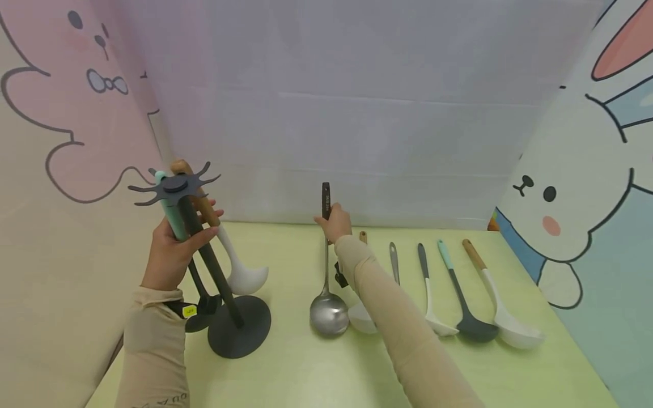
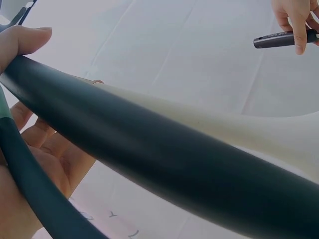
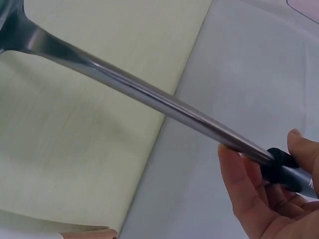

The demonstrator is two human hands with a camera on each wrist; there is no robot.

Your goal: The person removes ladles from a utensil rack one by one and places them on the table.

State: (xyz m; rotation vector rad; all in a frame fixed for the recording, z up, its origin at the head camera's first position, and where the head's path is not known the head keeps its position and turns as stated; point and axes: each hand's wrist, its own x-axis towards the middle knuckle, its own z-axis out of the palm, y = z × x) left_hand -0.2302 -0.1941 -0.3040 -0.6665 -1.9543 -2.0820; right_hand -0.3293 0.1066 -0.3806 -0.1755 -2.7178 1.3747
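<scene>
steel ladle hangs upright, pinched by right hand; left hand grips tilted rack at nine o'clock; rack may topple.

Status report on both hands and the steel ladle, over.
Left hand grips rack pole. Right hand holds steel ladle upright, bowl on table. Nothing between ladle and rack.
</scene>
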